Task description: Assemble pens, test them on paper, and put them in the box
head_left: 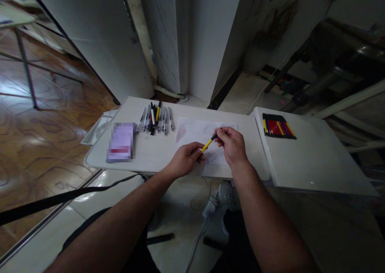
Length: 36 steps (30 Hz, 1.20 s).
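The left hand point(188, 156) and right hand point(231, 142) pinch opposite ends of a slim yellow pen point(207, 145) with a black end, tilted above scribbled white paper point(195, 130) on the smooth, round-cornered counter point(156, 154). Farther off, clear-barrelled pens point(146, 118) lie bunched.

Single head-worn view from above, facing forward and down, close over both hands point(189, 157)
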### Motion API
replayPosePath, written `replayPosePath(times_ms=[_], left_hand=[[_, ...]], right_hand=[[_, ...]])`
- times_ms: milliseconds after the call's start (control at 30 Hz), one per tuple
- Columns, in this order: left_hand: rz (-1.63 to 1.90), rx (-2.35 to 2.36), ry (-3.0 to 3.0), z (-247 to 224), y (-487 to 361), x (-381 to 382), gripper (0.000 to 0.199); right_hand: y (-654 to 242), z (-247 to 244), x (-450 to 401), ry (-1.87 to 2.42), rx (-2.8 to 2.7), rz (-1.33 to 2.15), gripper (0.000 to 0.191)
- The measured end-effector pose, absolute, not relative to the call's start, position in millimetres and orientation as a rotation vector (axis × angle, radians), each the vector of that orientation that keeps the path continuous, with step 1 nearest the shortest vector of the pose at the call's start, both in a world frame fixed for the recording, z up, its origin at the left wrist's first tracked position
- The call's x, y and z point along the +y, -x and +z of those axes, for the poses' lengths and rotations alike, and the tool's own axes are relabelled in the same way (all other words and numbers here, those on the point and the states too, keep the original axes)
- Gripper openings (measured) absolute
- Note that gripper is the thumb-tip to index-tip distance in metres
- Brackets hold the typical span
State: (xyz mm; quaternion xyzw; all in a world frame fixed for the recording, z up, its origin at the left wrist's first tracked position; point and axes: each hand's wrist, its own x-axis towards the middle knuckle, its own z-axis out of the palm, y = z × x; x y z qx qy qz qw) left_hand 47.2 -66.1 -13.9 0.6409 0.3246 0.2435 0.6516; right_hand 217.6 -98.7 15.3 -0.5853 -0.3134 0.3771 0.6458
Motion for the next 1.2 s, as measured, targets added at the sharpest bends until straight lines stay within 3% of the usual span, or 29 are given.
replayPosePath(times_ms=[233,533,800,1200], left_hand=[[0.605,0.795,-1.556,-11,-46,-66,0.023],[0.792,1.104,-1.784,-11,-45,-61,0.014],[0.736,1.073,-1.989,-8,-45,-68,0.009],[0.651,0.957,-1.893,-2,-44,-68,0.022]], right_hand=[[-214,15,-99,1.308,-0.703,0.901,0.023],[-207,14,-97,1.353,-0.660,0.897,0.036],[-207,12,-97,1.361,-0.647,0.843,0.032],[-209,13,-98,1.309,-0.685,0.905,0.025]])
